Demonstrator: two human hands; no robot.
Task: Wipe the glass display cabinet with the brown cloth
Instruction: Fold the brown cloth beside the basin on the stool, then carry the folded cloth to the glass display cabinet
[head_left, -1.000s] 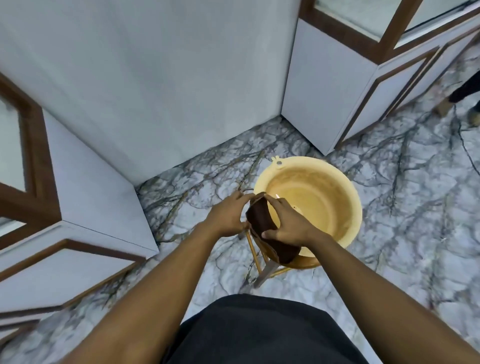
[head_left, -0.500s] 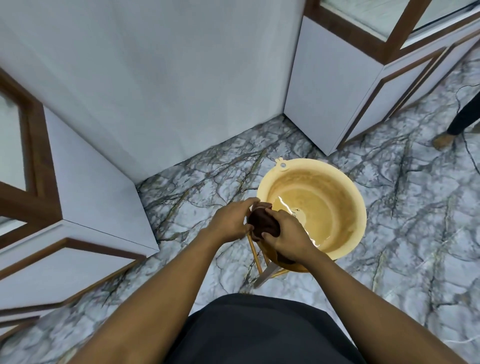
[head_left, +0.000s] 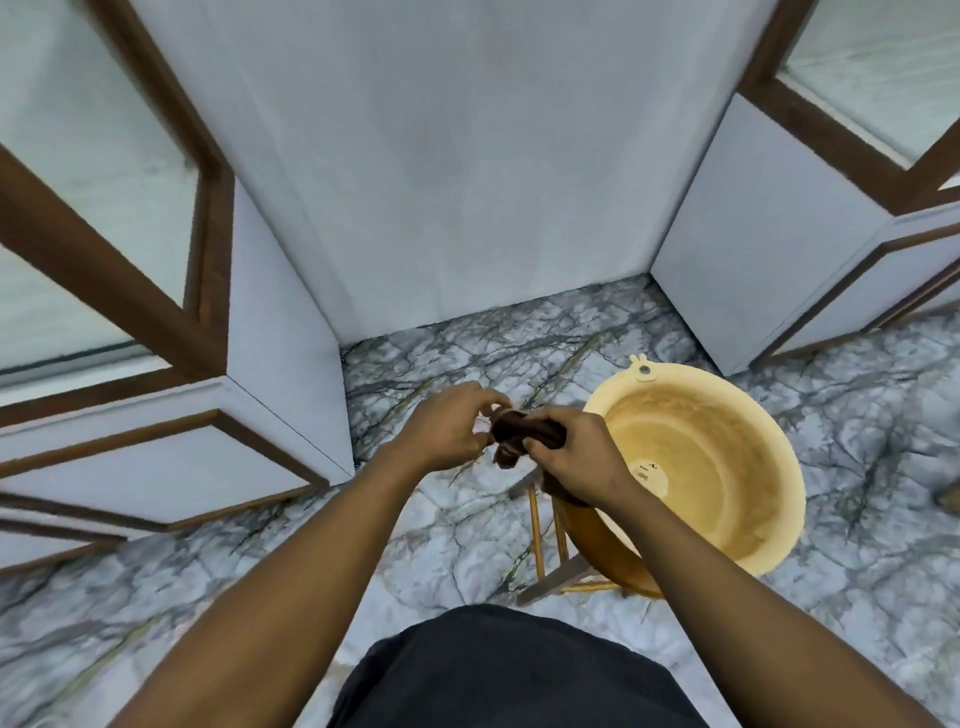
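The brown cloth (head_left: 525, 434) is bunched into a dark wad and held in the air between both hands, over the marble floor (head_left: 441, 551) and just left of the basin's near rim. It is well apart from any cabinet glass. The right hand (head_left: 576, 454) grips the wad from above, its fingers (head_left: 537, 448) curled round the cloth, and a short end hangs below its knuckles. The left hand (head_left: 447, 426) meets the cloth's left end with the fingers bent and thumb and forefinger closed in a pinch; exactly how much cloth they catch is hard to tell. The two hands lie close together, nearly touching. To the right stands a round yellow plastic basin (head_left: 779, 452) with a holed hanging tab on its far rim and a small round label on its bottom. It appears to rest on a wooden stool (head_left: 537, 525), of which only thin legs and a rung show beneath the right forearm. A glass display cabinet (head_left: 104, 156) with dark brown wood framing and a white base fills the left side. A second cabinet of the same make (head_left: 769, 218) stands at the right, with a plain white wall (head_left: 467, 156) between them. A dark garment (head_left: 509, 670) on the person shows at the bottom edge.
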